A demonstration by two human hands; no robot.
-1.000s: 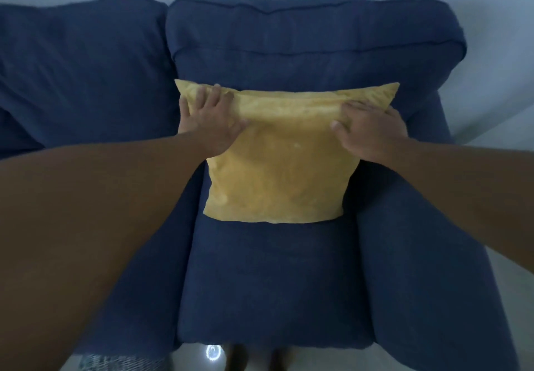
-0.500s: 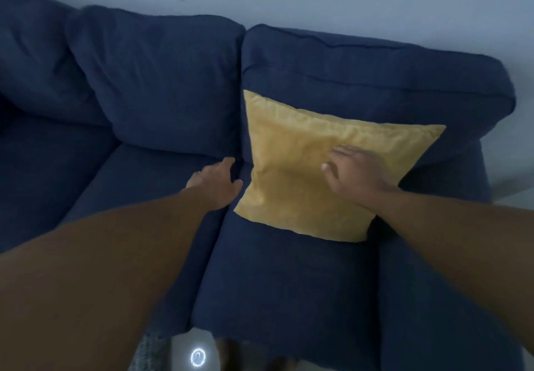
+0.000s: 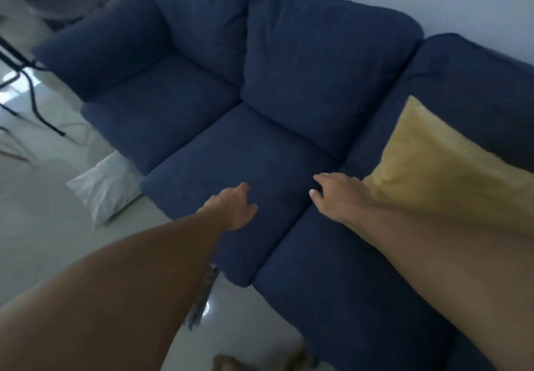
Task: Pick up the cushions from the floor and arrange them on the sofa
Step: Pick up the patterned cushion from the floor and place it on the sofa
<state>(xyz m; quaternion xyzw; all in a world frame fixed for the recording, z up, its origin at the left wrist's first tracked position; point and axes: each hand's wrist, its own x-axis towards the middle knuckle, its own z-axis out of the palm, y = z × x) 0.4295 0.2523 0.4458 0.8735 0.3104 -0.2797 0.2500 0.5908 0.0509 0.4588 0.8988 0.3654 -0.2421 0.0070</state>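
A yellow cushion (image 3: 439, 168) leans against the back of the blue sofa (image 3: 289, 87) on its right seat. My right hand (image 3: 338, 197) hovers just left of that cushion, over the gap between the middle and right seats, fingers apart and holding nothing. Over the front of the middle seat is my left hand (image 3: 234, 208), loosely curled and holding nothing. A white cushion (image 3: 104, 188) lies on the floor against the sofa's front, below the left seat.
Pale tiled floor (image 3: 43, 226) spreads to the left and in front of the sofa. Black thin legs of some furniture (image 3: 37, 104) stand at the far left. My feet (image 3: 231, 363) show at the bottom edge. A white wall runs behind the sofa.
Both hands have left the yellow cushion, which stays on the right seat. My view and arms have swung left, bringing the whole sofa and the white floor cushion into sight.
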